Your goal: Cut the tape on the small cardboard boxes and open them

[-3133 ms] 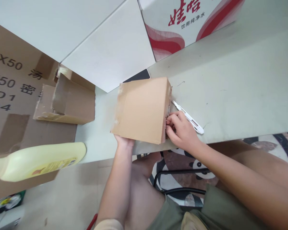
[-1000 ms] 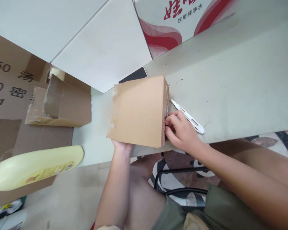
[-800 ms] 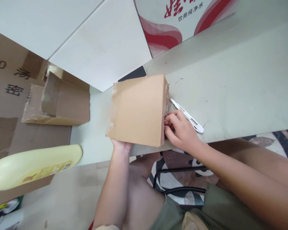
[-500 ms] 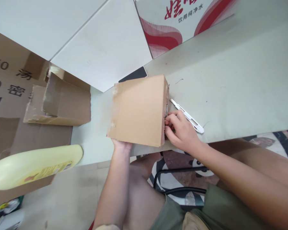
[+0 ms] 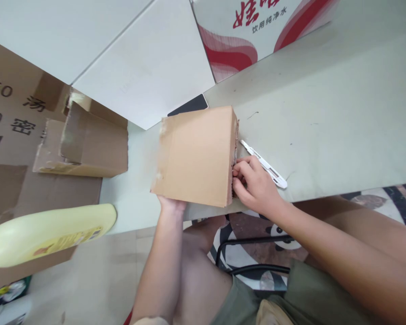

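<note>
A brown cardboard box (image 5: pixel 198 158) with rough, torn edges lies on its side near the table's front edge. My left hand (image 5: pixel 172 204) reaches under or into it from the near left; the fingers are hidden by the cardboard. At the box's ragged right edge, my right hand (image 5: pixel 253 183) has its fingers curled together against the cardboard. Whether they pinch a flap or scrap there is too small to make out. Just beyond the right hand, a white utility knife (image 5: pixel 265 164) rests on the table.
A white box (image 5: pixel 149 63) and a red-and-white carton (image 5: pixel 230 49) stand at the back. On the left are an open small cardboard box (image 5: pixel 94 155), a large printed carton (image 5: pixel 6 189) and a pale yellow bottle (image 5: pixel 54 232). A dark flat object (image 5: pixel 189 105) lies behind the held box.
</note>
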`<action>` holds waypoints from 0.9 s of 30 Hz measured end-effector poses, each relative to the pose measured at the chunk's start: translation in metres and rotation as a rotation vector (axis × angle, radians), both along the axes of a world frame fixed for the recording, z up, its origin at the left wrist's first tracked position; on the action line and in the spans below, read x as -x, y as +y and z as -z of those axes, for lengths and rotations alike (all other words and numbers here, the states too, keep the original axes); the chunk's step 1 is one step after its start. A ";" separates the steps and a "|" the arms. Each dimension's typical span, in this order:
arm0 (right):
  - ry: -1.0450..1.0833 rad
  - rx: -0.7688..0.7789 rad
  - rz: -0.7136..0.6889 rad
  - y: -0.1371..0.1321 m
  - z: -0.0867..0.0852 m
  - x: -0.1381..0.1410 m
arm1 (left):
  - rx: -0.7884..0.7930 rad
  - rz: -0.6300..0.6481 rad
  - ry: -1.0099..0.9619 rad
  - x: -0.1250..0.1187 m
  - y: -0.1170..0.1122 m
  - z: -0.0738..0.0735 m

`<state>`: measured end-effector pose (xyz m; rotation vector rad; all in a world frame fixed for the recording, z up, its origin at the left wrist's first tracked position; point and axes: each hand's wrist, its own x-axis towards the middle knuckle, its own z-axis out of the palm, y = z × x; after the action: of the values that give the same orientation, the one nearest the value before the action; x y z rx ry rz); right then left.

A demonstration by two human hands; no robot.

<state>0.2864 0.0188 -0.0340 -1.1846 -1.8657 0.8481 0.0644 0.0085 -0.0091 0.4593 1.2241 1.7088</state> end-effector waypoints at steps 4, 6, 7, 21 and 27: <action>0.001 0.001 0.007 0.000 -0.001 0.000 | 0.006 0.002 0.004 0.001 -0.001 0.001; -0.001 0.002 0.005 0.000 -0.001 0.000 | 0.002 0.015 0.009 0.002 -0.001 0.001; -0.002 0.005 0.003 0.000 -0.001 0.000 | -0.002 0.019 0.014 0.002 -0.001 0.002; 0.010 0.003 -0.002 0.000 -0.001 0.000 | 0.016 -0.020 0.010 -0.001 0.001 0.000; 0.016 0.008 -0.003 0.000 0.000 0.000 | 0.010 -0.009 0.007 -0.001 0.001 0.001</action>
<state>0.2865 0.0188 -0.0335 -1.1773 -1.8532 0.8646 0.0649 0.0093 -0.0097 0.4547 1.2406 1.7098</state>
